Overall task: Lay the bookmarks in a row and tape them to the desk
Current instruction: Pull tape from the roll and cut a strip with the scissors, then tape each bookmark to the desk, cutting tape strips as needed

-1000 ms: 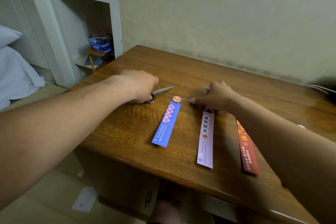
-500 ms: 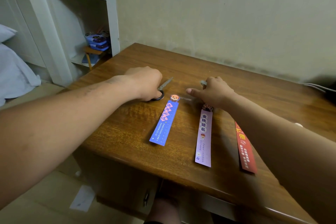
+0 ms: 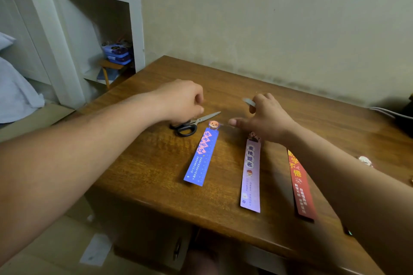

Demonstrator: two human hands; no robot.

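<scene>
Three bookmarks lie side by side on the wooden desk (image 3: 145,163): a blue one (image 3: 201,156), a lilac one (image 3: 251,174) and a red one (image 3: 300,185) partly under my right forearm. Black-handled scissors (image 3: 192,125) rest on the desk just left of the blue bookmark's top. My left hand (image 3: 183,101) hovers over the scissor handles, fingers curled, nothing visible in it. My right hand (image 3: 266,118) grips a clear tape roll (image 3: 249,102), and its thumb points at a faint strip of tape (image 3: 224,124) beside the blue bookmark's head.
A white shelf unit (image 3: 134,29) stands left of the desk with blue boxes (image 3: 117,53) on a low shelf. The wall runs along the desk's back edge. A white cable (image 3: 384,113) and a small pale object (image 3: 365,161) lie at the right. Paper (image 3: 96,250) lies on the floor.
My left hand has let go of the scissors and lifted off them; they now lie on the desk. My right hand has risen slightly, thumb still near the blue bookmark's top.
</scene>
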